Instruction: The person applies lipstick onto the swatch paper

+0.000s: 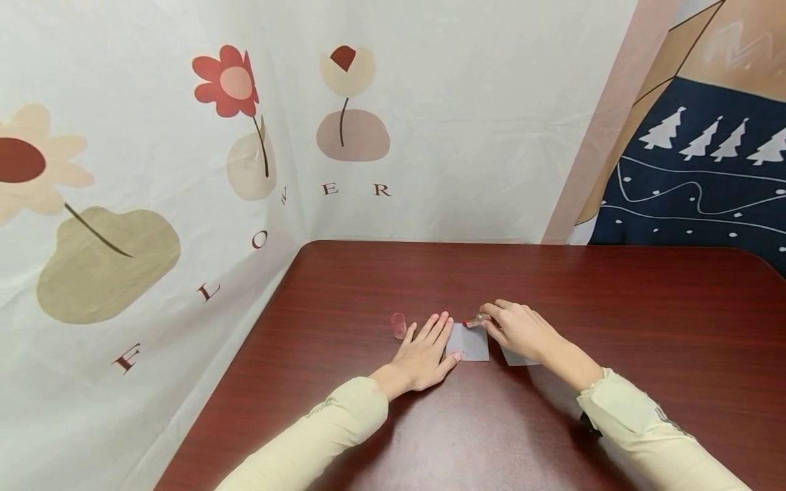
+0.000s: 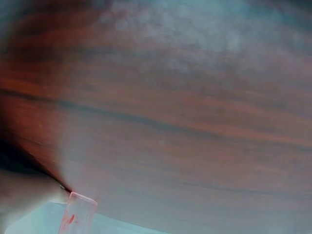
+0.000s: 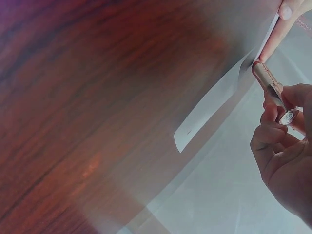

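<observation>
My left hand [image 1: 424,360] lies flat on the table with its fingers spread, the fingertips and thumb resting on the left side of a small pale grey paper [image 1: 469,345]. In my right hand [image 1: 523,332] a lipstick [image 1: 476,320] is pinched between thumb and fingers, tilted. Its red tip meets the paper near the top edge, and the right wrist view shows its metallic tube [image 3: 265,77]. Beside the left little finger stands a clear pink cap [image 1: 399,326], also seen at the bottom of the left wrist view as a pink see-through piece [image 2: 78,214].
A second pale paper [image 1: 518,359], bearing a small red mark in the right wrist view, lies partly under my right hand. The glossy red-brown table [image 1: 368,273] ends against white printed cloth [image 1: 467,136] at the back and left.
</observation>
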Motion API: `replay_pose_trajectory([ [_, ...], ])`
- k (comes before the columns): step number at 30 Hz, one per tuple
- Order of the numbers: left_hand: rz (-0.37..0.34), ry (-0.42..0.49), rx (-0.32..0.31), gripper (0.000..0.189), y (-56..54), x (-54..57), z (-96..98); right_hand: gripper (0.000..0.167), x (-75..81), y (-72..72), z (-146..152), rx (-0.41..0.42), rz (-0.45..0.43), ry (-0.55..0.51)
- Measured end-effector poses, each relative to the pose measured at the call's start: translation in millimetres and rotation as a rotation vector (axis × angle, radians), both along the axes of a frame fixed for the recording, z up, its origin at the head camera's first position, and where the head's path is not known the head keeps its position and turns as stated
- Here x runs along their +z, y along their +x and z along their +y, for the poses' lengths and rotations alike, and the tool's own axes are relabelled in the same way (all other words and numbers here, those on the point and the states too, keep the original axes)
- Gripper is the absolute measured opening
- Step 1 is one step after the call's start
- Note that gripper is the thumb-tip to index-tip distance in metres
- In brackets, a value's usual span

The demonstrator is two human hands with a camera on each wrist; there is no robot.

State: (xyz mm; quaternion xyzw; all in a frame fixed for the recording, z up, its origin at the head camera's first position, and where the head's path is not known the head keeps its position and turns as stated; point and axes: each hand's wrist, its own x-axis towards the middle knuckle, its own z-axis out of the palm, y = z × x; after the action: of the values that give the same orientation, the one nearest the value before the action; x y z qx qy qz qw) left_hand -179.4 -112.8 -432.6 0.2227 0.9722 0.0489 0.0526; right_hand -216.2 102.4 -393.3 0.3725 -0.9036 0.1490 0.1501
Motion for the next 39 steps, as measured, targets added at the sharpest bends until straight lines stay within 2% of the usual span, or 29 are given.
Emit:
replay_pose_trajectory([
  [11, 0.001, 0.002, -0.005, 0.067, -0.5, -2.5, 0.8, 0.016, 0.3, 1.1, 1.5, 0.011, -0.012, -0.007],
  [20, 0.006, 0.001, -0.001, 0.067, 1.1, 0.3, 0.8, 0.011, 1.5, 3.6, 1.6, 0.025, -0.038, -0.018],
  [39, -0.013, 0.001, 0.000, 0.068, 0.7, 2.4, 1.0, 0.013, -0.7, 5.9, 3.3, 0.024, -0.031, -0.023],
])
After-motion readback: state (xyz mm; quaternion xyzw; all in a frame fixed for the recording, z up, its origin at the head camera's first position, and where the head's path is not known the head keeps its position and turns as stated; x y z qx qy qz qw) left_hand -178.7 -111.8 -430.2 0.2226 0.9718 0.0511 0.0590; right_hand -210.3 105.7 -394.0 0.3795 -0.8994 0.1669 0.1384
